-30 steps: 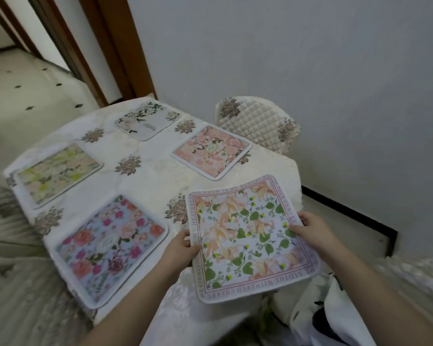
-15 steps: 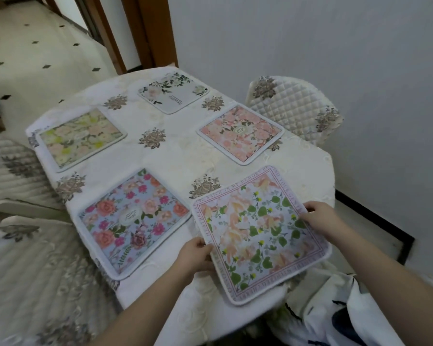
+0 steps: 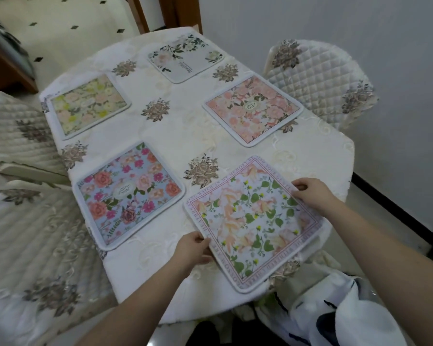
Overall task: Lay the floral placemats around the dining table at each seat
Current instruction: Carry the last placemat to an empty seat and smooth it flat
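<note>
Five floral placemats (image 3: 254, 224) flat on table (image 3: 180, 136)

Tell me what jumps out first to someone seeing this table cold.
The two hands at the near edge: the left hand and right hand grip opposite sides of a lettered-border placemat. Four more mats lie on the cream tablecloth: a blue rose mat beside it, a pink mat at right, a yellow-green mat at left, and a pale mat farthest.

A quilted chair (image 3: 320, 81) stands beside the grey wall (image 3: 360, 26).
</note>
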{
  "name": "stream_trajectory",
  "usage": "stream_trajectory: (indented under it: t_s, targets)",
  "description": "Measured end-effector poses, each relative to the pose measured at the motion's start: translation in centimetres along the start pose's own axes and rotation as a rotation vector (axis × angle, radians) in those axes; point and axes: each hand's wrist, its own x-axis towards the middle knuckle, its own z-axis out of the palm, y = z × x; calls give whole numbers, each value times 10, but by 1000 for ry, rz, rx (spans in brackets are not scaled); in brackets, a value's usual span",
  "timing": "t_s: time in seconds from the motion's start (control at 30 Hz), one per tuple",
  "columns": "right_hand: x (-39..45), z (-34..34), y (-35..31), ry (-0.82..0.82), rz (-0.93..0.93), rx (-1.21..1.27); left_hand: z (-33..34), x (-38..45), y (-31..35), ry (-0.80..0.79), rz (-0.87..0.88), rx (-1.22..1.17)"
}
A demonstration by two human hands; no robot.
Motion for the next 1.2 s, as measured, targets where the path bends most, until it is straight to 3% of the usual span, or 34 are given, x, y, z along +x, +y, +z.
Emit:
stream_trajectory:
  t_s: [0.33,0.57,0.67,0.73,0.93,1.1,1.2]
  targets:
    - [13,19,15,57,-39,-26,4,2,-1,175,65,123]
    - [13,24,16,89,-74,-44,-7,8,3,160,139,436]
    - [15,29,16,152,-103,-89,-10,7,4,268,229,628]
    - [12,35,7,173,-160,-141,-7,7,6,344,305,627]
    - [-3,84,-39,6,-455,-202,17,26,24,378,674,708]
    - [5,135,-61,-135,-550,-260,30,57,44,340,829,805]
    - [17,152,-66,-166,-615,-390,30,84,44,314,828,939]
